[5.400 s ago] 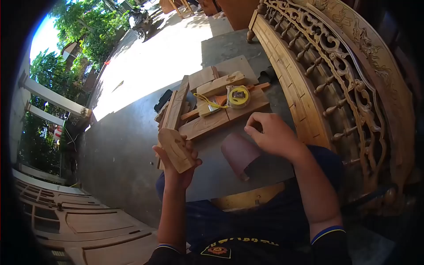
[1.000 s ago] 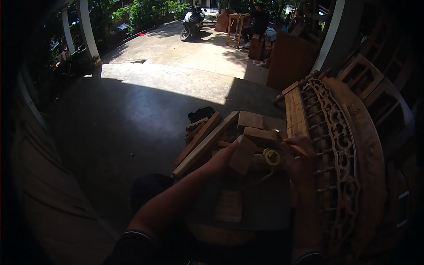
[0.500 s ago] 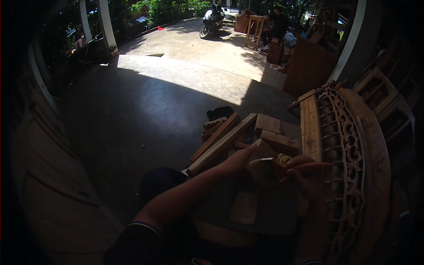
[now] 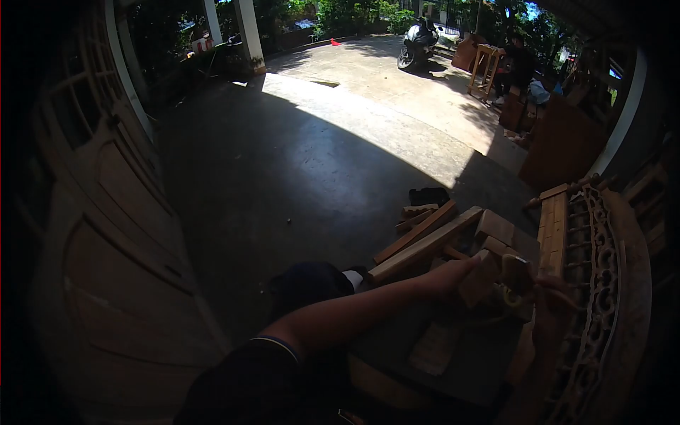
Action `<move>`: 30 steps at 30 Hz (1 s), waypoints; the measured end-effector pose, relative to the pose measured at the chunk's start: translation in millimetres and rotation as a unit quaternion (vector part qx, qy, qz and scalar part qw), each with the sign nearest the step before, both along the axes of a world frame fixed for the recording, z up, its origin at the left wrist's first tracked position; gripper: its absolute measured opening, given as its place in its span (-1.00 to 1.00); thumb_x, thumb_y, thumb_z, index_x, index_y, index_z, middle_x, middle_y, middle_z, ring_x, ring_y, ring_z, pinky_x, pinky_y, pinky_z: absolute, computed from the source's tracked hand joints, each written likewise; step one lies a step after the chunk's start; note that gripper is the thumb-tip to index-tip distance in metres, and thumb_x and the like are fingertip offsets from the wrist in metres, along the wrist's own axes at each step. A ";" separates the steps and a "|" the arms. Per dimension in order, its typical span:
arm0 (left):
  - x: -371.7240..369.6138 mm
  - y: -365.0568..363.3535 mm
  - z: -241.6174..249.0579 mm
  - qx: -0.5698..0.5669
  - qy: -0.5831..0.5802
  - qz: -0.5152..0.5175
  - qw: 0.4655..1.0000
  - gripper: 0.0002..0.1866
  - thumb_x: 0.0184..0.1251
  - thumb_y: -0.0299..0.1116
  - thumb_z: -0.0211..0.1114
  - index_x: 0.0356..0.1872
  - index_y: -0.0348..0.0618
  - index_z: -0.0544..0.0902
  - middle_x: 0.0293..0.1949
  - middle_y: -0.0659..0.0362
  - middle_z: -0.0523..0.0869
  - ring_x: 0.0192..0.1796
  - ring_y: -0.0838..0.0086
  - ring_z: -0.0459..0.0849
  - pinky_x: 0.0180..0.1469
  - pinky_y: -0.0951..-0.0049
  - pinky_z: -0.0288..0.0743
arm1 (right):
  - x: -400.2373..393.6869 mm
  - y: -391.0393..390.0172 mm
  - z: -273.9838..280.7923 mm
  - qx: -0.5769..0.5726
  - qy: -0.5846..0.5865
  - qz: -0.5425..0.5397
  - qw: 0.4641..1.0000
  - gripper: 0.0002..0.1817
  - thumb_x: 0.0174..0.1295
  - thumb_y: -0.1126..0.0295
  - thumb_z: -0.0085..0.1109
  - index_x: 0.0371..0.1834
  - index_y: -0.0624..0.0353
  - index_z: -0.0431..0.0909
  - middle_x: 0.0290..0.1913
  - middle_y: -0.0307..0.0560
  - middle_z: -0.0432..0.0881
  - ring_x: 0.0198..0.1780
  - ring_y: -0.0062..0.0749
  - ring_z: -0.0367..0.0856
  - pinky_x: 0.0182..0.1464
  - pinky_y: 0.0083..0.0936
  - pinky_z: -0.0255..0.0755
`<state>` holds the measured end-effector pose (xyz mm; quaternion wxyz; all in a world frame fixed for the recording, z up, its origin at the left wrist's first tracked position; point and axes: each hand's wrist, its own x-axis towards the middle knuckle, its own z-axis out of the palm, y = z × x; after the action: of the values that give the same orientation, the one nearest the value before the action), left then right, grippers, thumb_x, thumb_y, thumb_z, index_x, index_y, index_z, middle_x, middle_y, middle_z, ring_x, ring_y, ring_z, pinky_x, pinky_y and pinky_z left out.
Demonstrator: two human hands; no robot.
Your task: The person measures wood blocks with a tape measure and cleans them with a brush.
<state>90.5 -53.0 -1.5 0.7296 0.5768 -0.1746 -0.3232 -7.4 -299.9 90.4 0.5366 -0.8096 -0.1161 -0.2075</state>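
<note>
My left hand (image 4: 453,278) grips a flat wooden piece (image 4: 480,280) above a dark work surface (image 4: 382,341). Close by on the right, my right hand (image 4: 554,292) is closed on a brush-like tool (image 4: 517,272), whose broad end stands beside the wooden piece. Something yellowish (image 4: 509,297) hangs just below that tool, too dim to identify. On the dark surface under my hands lies a pale, worn wooden piece (image 4: 433,347). Long wooden bars (image 4: 425,245) and wood blocks (image 4: 496,227) lie just beyond my hands.
A carved wooden frame with spindles (image 4: 602,283) stands at the right. Panelled doors (image 4: 127,262) line the left. A dark object (image 4: 428,196) lies beyond the bars. Farther off are a motorbike (image 4: 418,45), a wooden stand (image 4: 483,71) and a seated person (image 4: 517,67).
The view has turned left, so the scene sits farther right and lower. The brush-like tool's broad end has tipped more upright and is a little farther from my left hand.
</note>
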 end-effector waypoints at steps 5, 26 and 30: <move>-1.5 -0.2 -4.3 -0.046 0.067 -0.030 0.996 -0.26 0.76 0.19 -0.23 0.49 -0.33 0.39 0.36 -0.03 0.59 0.40 0.24 0.61 0.45 0.22 0.50 | -7.3 25.2 13.8 -0.115 -0.036 0.008 0.993 -0.90 0.25 0.66 0.39 -0.18 0.34 0.72 -0.07 -0.02 0.74 0.02 -0.35 0.76 0.03 -0.46 0.64; -7.8 0.5 8.7 0.003 0.031 0.007 0.999 -0.28 0.78 0.16 -0.24 0.47 -0.33 0.43 0.30 0.04 0.64 0.32 0.35 0.66 0.43 0.28 0.50 | 0.0 20.2 17.9 -0.020 -0.034 -0.070 0.997 -0.92 0.28 0.65 0.38 -0.21 0.26 0.76 -0.12 -0.10 0.76 0.00 -0.38 0.79 -0.03 -0.49 0.69; -11.6 4.0 13.1 0.028 0.008 0.009 1.000 -0.26 0.78 0.16 -0.26 0.47 -0.37 0.41 0.30 -0.04 0.65 0.32 0.30 0.67 0.40 0.28 0.50 | -13.5 30.0 20.8 -0.121 -0.018 0.090 0.988 -0.88 0.29 0.63 0.40 -0.16 0.21 0.75 -0.12 -0.12 0.77 0.00 -0.36 0.79 0.03 -0.48 0.65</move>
<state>78.9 -49.0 11.6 0.7178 0.5958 -0.1547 -0.3255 -20.9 -269.9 111.2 0.4487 -0.8511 -0.2225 -0.1574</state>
